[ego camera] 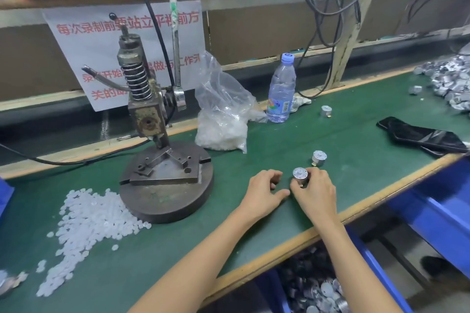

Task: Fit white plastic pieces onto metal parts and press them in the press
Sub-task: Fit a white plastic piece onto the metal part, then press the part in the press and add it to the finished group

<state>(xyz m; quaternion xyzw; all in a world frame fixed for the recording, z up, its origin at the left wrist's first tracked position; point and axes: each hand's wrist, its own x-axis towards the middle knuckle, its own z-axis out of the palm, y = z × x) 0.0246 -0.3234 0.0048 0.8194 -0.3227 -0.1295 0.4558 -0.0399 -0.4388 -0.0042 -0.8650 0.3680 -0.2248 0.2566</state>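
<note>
Right grip point(315, 194) clasped around a metal part point(300, 173); left grip point(264, 189) curled just beside, its hold unclear

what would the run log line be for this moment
phase: fitting, not yet pressed | right hand: grips metal part | left hand: curled beside it, contents unclear | press: no part loaded | spare metal part: stands just behind

Even indoor light, soft shadows, slight blur, wide-angle bending at edges
</note>
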